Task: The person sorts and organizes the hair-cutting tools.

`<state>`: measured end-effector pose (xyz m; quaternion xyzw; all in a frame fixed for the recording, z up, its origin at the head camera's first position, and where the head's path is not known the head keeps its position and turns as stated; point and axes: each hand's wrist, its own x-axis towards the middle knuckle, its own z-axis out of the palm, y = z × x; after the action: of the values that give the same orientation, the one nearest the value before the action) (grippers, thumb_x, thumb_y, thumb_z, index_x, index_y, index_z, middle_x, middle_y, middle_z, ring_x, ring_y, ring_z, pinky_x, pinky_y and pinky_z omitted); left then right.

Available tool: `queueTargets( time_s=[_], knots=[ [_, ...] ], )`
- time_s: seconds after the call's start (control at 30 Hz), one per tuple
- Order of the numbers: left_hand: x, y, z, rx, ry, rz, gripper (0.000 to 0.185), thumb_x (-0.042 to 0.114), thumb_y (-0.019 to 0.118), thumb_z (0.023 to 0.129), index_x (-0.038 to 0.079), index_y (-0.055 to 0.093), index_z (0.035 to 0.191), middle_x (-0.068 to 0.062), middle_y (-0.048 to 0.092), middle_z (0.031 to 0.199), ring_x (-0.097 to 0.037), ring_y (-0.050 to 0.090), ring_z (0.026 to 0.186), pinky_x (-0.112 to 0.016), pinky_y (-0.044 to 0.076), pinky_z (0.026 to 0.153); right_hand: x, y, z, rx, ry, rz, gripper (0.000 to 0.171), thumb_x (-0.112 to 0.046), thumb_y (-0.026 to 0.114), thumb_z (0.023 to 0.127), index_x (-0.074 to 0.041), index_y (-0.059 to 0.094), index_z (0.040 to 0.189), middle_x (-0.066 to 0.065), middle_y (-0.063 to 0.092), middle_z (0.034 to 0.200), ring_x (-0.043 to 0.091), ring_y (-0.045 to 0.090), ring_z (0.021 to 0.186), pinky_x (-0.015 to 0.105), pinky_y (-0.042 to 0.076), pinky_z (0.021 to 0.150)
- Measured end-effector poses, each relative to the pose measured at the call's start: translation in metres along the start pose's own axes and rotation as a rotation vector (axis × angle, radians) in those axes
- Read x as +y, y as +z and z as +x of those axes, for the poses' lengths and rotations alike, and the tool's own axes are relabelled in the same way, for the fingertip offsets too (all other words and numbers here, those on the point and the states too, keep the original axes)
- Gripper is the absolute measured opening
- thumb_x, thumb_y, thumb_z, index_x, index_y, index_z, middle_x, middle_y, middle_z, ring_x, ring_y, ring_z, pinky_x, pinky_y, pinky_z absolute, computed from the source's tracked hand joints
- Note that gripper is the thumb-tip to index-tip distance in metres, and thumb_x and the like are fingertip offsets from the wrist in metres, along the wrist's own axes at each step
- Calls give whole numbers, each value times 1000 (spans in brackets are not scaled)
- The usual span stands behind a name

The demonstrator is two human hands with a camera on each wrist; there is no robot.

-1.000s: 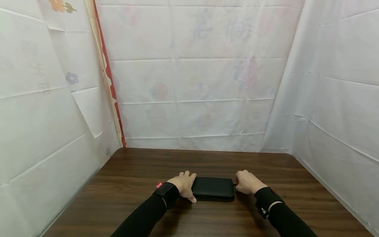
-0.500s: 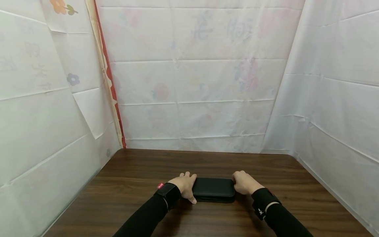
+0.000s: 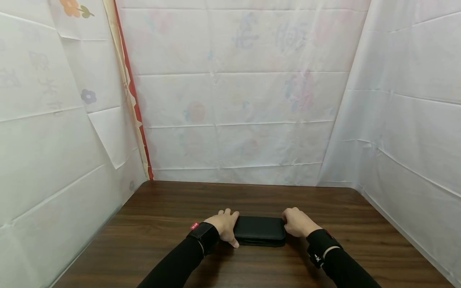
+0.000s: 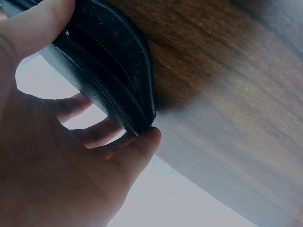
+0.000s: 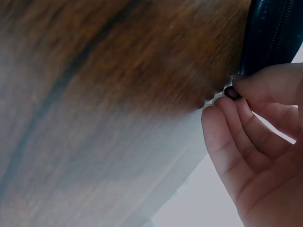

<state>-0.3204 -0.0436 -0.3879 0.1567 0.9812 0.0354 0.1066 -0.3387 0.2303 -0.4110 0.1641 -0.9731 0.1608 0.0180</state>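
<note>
Left hand (image 3: pixel 224 226) gripping pouch (image 3: pixel 259 230), right hand (image 3: pixel 296 222) pinching zipper pull (image 5: pixel 231 92)

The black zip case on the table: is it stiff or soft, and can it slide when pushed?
The black zip case probably flexes a little: grained, leather-like skin, rounded corners. It lies flat, so it should not roll. On the smooth wooden table it may slide unless held.

Case (image 3: pixel 259 230) on table (image 3: pixel 162 212), between hands
</note>
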Motion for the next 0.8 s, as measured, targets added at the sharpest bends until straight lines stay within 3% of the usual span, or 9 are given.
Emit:
queueTargets(
  time_s=[0.47,0.67,0.8],
  knots=[
    [0,-1,-1,-7,-3,-15,100,47,89,76,21,38,157,-13,41,151,-30,42,135,-48,45,102,-2,1,-3,7,-3,-51,31,10,56,88,-12,51,67,-1,33,63,15,33,54,34,27,55],
    [-1,-1,-1,-13,-3,-24,101,47,89,75,20,38,158,-13,41,151,-30,42,134,-48,45,103,-3,1,-4,-1,-4,-57,37,11,56,88,-15,43,65,-1,29,62,14,30,54,34,25,55],
    [-1,-1,-1,-16,-4,-28,101,47,89,76,20,37,158,-13,40,152,-30,41,135,-49,45,103,-4,1,-5,-14,3,-56,34,11,57,88,-14,47,67,0,33,62,15,32,54,34,27,55]
  ],
)
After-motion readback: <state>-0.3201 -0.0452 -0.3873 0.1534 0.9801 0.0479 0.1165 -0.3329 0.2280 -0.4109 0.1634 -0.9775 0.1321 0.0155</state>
